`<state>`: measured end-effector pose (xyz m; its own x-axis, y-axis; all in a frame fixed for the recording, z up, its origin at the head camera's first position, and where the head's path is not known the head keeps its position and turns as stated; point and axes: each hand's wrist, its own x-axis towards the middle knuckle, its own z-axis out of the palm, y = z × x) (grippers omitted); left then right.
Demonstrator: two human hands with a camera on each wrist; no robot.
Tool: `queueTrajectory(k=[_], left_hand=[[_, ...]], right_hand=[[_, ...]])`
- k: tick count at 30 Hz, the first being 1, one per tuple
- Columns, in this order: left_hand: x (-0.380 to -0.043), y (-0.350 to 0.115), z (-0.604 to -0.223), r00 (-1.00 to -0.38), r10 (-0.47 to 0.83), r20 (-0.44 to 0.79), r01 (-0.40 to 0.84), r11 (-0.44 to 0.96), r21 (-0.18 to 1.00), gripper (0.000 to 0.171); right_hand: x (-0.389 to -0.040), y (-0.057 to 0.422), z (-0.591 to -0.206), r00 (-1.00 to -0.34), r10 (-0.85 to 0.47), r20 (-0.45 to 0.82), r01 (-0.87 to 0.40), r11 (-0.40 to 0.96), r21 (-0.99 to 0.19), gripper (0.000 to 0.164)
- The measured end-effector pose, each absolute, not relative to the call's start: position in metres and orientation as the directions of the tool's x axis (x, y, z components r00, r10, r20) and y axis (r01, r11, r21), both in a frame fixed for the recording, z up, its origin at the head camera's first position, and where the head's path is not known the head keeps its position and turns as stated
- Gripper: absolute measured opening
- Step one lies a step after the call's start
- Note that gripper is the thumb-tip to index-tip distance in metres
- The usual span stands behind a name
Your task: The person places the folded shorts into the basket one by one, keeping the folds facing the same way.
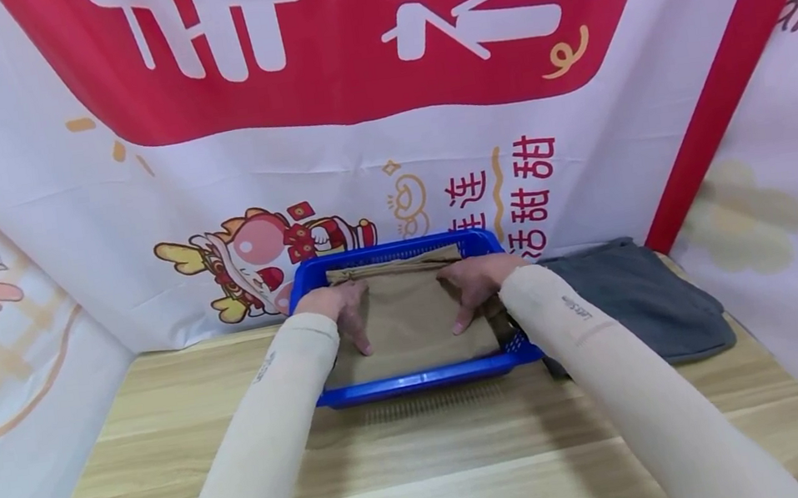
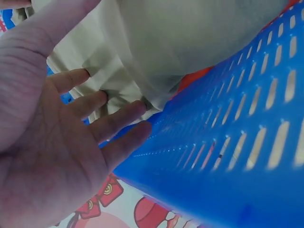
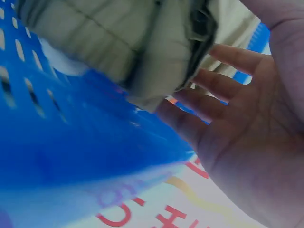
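A folded khaki cloth item point(image 1: 416, 322), perhaps a garment, lies inside a blue slotted plastic basket point(image 1: 416, 381). My left hand point(image 1: 334, 308) reaches over the basket's left side and rests on the cloth, thumb on top. In the left wrist view its fingers point(image 2: 118, 116) are fairly straight, spread, with tips against the cloth's edge. My right hand point(image 1: 475, 281) touches the cloth's right part the same way. The right wrist view shows its fingers point(image 3: 204, 104) extended along the folded layers point(image 3: 156, 52). Some fingertips are hidden by the cloth.
A dark grey folded cloth point(image 1: 633, 302) lies on the wooden table point(image 1: 429, 480) to the right of the basket, partly behind my right forearm. Behind the basket hangs a printed white and red cloth backdrop point(image 1: 355, 145). Similar printed sheets flank the table on both sides.
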<state>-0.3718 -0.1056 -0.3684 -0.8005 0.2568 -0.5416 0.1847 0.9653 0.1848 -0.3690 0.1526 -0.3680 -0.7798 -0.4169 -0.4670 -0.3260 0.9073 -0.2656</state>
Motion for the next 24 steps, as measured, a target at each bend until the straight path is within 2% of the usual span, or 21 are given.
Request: queueTrajectory(k=[7, 12, 15, 19, 24], left_hand=[[-0.363, -0.103, -0.364, -0.795, 0.269, -0.544, 0.182, 0.961, 0.209, 0.111], [-0.357, -0.1, -0.363, -0.757, 0.241, -0.608, 0.113, 0.964, 0.241, 0.09], [-0.361, -0.1, -0.367, -0.743, 0.254, -0.619, 0.146, 0.964, 0.221, 0.082], [-0.359, -0.098, -0.364, -0.744, 0.275, -0.608, 0.212, 0.961, 0.176, 0.083], [-0.35, -0.099, -0.358, -0.748, 0.277, -0.604, 0.188, 0.96, 0.208, 0.08]], right_hand=[[-0.353, 0.152, -0.35, -0.783, -0.405, -0.472, -0.327, 0.914, -0.241, 0.087], [-0.34, 0.151, -0.349, -0.79, -0.389, -0.474, -0.312, 0.92, -0.236, 0.076], [-0.337, 0.15, -0.353, -0.793, -0.387, -0.471, -0.329, 0.922, -0.205, 0.074], [-0.337, 0.15, -0.358, -0.797, -0.385, -0.466, -0.345, 0.923, -0.173, 0.074], [-0.336, 0.153, -0.358, -0.792, -0.413, -0.45, -0.372, 0.91, -0.181, 0.073]])
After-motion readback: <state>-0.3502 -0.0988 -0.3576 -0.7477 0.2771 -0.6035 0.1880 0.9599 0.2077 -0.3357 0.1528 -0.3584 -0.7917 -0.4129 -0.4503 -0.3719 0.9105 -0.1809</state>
